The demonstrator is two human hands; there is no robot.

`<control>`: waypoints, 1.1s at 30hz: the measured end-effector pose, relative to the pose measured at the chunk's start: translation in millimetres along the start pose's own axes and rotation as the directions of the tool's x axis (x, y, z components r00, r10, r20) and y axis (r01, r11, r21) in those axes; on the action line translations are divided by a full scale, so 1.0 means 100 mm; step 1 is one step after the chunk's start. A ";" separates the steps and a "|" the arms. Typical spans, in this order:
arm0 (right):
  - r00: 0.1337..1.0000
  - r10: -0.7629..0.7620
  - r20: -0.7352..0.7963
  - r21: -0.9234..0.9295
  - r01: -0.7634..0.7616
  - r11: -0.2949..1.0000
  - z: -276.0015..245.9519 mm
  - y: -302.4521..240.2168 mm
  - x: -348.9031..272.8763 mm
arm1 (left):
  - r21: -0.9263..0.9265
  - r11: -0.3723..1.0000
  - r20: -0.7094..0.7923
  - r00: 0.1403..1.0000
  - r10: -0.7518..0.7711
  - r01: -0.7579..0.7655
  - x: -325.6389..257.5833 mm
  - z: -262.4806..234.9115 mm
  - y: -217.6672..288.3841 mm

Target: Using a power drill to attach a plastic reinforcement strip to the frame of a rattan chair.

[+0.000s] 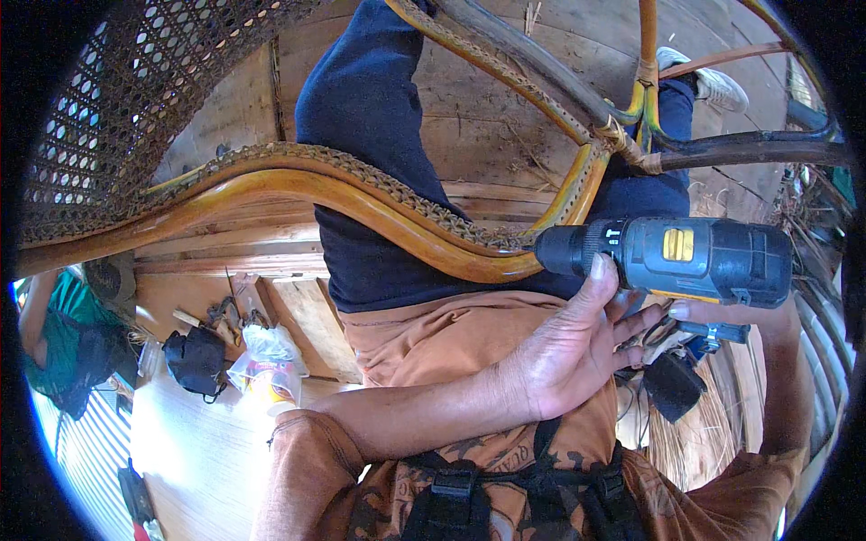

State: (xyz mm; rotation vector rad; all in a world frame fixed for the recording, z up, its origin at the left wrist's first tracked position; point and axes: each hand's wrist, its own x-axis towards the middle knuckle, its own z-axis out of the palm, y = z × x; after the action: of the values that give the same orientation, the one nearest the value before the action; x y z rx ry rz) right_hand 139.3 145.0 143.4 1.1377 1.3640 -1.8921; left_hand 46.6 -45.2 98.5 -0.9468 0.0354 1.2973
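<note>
A dark grey cordless drill [713, 261] with a yellow switch lies level across my lap at the right, its chuck pointing left. My left hand [577, 356] cups the chuck end from below, thumb pressed against its side and fingers curled under the body. Behind the drill, my right hand [740, 313] is wrapped about its grip, largely hidden by the tool. The chuck meets the bend of a curved, glossy rattan frame [361, 207] resting over my thighs. Small holes and woven cane run along this frame; the drill bit's tip cannot be made out.
Open-weave cane mesh [99, 117] fills the upper left. Dark and yellow poles [749, 149] join by bindings at upper right. On the floor lie a black pouch [194, 359], a plastic bag [269, 352] and a straw bundle [713, 406]. Another person's green clothing [72, 316] shows far left.
</note>
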 end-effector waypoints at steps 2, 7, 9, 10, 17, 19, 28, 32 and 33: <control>1.000 -0.005 -0.002 -0.023 0.005 1.000 -0.01 0.02 0.00 | 0.000 1.000 0.000 1.000 0.004 -0.004 0.00 -0.02 0.00; 1.000 -0.017 -0.010 -0.083 0.016 0.996 -0.06 0.05 -0.01 | 0.042 0.999 0.011 1.000 0.006 -0.007 0.01 -0.06 0.00; 1.000 -0.022 -0.014 -0.108 0.020 0.994 -0.08 0.06 -0.01 | 0.041 0.999 0.008 1.000 0.004 -0.004 0.01 -0.06 0.00; 1.000 -0.025 -0.016 -0.119 0.023 0.993 -0.08 0.07 -0.01 | 0.041 0.999 0.003 1.000 0.003 -0.004 0.01 -0.06 0.00; 0.999 -0.044 -0.017 -0.208 0.039 0.977 -0.11 0.04 0.00 | 0.041 0.999 0.002 1.000 0.028 -0.028 0.00 -0.06 -0.01; 0.999 -0.050 -0.014 -0.234 0.045 0.971 -0.11 0.02 0.00 | 0.056 0.998 0.000 0.999 0.032 -0.032 0.00 -0.06 0.00; 0.997 -0.081 -0.013 -0.344 0.072 0.936 -0.14 -0.07 0.00 | 0.081 0.996 0.033 0.999 0.033 -0.035 0.03 -0.13 -0.01; 0.995 -0.104 -0.001 -0.398 0.095 0.912 -0.15 -0.14 0.05 | 0.098 0.993 0.057 0.997 0.058 -0.063 0.01 -0.07 0.01; 0.994 -0.112 0.005 -0.412 0.104 0.905 -0.14 -0.16 0.07 | 0.096 0.994 0.032 0.998 0.059 -0.061 0.02 -0.06 0.01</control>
State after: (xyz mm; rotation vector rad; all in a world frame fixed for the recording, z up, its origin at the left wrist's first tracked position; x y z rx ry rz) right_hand 127.2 164.3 143.3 0.8827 1.7643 -1.5586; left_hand 49.4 -47.5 93.0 -0.8494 0.1035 1.3529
